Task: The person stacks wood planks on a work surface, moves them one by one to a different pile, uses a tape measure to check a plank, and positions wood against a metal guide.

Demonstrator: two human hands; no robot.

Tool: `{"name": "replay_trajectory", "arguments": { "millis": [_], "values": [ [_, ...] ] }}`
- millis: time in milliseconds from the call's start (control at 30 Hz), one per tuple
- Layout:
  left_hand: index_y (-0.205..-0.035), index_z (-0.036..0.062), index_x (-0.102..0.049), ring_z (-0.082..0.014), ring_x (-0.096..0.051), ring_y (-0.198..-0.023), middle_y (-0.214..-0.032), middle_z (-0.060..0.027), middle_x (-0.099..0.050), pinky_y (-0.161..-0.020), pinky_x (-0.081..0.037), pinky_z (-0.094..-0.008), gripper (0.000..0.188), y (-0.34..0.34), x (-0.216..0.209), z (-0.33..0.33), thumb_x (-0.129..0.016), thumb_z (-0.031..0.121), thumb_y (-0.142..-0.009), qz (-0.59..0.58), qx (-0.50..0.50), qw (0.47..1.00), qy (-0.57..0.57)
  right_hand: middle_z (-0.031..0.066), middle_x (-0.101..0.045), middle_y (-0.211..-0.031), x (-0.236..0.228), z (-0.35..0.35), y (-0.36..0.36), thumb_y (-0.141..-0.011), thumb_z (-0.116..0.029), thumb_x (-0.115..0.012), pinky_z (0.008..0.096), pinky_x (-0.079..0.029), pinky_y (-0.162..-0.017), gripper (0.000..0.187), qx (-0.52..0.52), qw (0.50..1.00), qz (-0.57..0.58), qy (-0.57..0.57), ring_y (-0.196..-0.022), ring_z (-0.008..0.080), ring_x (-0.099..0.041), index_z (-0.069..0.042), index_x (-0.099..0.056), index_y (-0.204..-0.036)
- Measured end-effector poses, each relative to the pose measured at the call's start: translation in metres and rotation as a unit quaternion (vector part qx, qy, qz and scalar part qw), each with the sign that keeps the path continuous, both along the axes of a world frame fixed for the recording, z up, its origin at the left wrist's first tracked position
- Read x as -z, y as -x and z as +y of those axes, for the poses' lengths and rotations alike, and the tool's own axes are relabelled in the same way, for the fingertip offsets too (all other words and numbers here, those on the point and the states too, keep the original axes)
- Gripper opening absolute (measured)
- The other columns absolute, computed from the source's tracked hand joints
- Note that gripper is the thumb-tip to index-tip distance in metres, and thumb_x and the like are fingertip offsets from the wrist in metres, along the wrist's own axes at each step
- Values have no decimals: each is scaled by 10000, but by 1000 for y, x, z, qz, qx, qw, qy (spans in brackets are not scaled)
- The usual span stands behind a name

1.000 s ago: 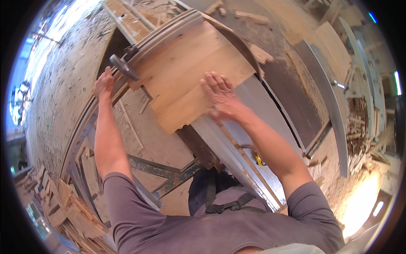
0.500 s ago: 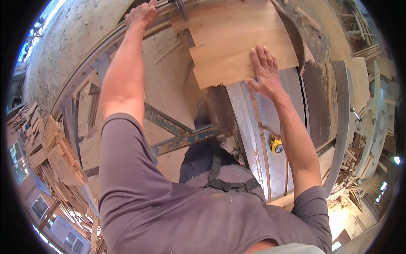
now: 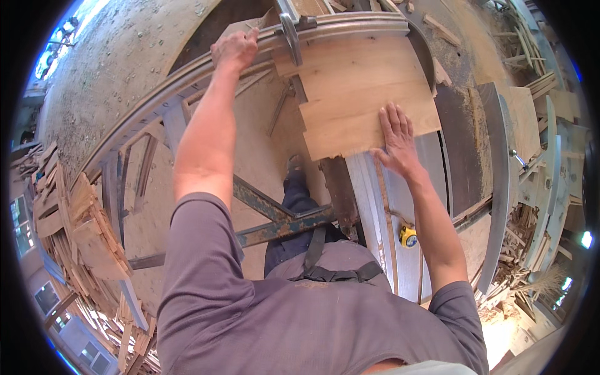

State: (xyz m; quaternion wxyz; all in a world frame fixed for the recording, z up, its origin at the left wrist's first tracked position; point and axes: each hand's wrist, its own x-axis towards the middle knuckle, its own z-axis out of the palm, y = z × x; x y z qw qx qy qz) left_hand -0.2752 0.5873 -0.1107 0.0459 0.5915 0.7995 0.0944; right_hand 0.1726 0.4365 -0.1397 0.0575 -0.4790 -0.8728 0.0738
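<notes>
A pale wooden sheet (image 3: 356,94) with stepped left edges lies flat on the saw table. My right hand (image 3: 399,140) rests palm down at its near right part, fingers stretched out. At the far left, my left hand (image 3: 235,50) is closed over the long metal rail (image 3: 344,29), its arm straight. Part of that grip is hidden from view. Just right of this hand, an upright metal stop (image 3: 290,37) is fixed to the rail and reaches down over the sheet's far left corner.
A yellow tape measure (image 3: 407,236) lies on the metal table (image 3: 369,200) beside my right forearm. A rusty steel frame (image 3: 287,225) crosses near my leg. Wood scraps (image 3: 94,231) are piled at left, with more offcuts at right. A dark curved strip (image 3: 422,53) borders the sheet's far right.
The view has shifted, so more of the rail and stop shows, with the sheet lower in the picture. Both hands keep their places on rail and sheet. My foot shows more clearly.
</notes>
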Motion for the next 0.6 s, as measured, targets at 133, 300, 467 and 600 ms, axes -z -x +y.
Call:
{"name": "replay_trajectory", "arguments": {
  "millis": [133, 300, 467, 600],
  "values": [
    [-1267, 93, -658, -367, -531, -1301, -1352, -175, -618, -1120, -348, -498, 580, 0, 12, -13, -448, 552, -982, 5, 14, 995, -101, 155, -124, -1682, -8, 2, 4, -738, -383, -796, 470, -68, -1261, 1105, 3, 1000, 10, 13, -1559, 331, -85, -104, -186, -1615],
    [-1377, 25, -549, -379, -322, -1450, -1541, -186, -407, -1209, -232, -500, 574, -57, 35, -74, -680, 322, -904, -50, 43, 965, -253, 170, -169, -1672, -12, 4, -5, -760, -349, -790, 473, -106, -1259, 1017, 22, 997, 42, 59, -1554, 339, -119, -92, -267, -1593],
    [-1417, -108, -440, -420, -356, -1424, -1487, -301, -425, -1199, -256, -468, 676, -144, 62, -168, -682, 264, -906, -334, -72, 926, -159, 233, -286, -1612, -5, 33, -29, -770, -294, -798, 494, -172, -1237, 850, 198, 972, 123, 1, -1515, 354, -228, -22, -444, -1493],
    [-1379, -122, -465, -313, -561, -1242, -1313, -245, -591, -1080, -415, -382, 597, -181, 78, -198, -665, 211, -926, -613, -102, 782, -41, 277, -445, -1491, 46, 60, -88, -776, -270, -783, 456, -290, -1178, 789, 359, 917, 155, -77, -1429, 384, -369, 38, -479, -1436]
  ]
}}
